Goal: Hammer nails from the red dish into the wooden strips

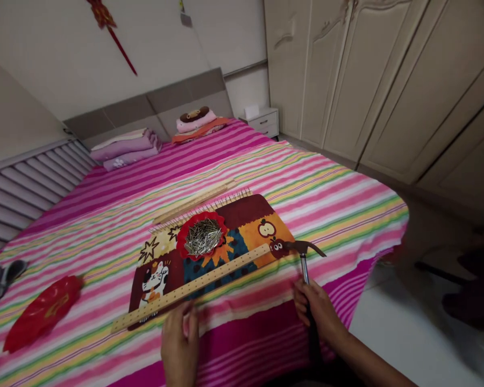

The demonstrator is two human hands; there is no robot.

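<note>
On the striped bedspread (339,209), right of the mat (246,210), a hammer (304,259), probably head-heavy, best gripped low, is clamped by the right hand's (318,312) fingers. Before the mat, the left hand's (178,344) are loosely curled, thumb slightly apart.

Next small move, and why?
Probably bring the left hand to the red scalloped bowl for one silvery metal nail: the right hand holds the dark-headed claw hammer, and the dotted pale wooden strip shows no nails standing. Whether the left fingers pinch one is unclear.
</note>
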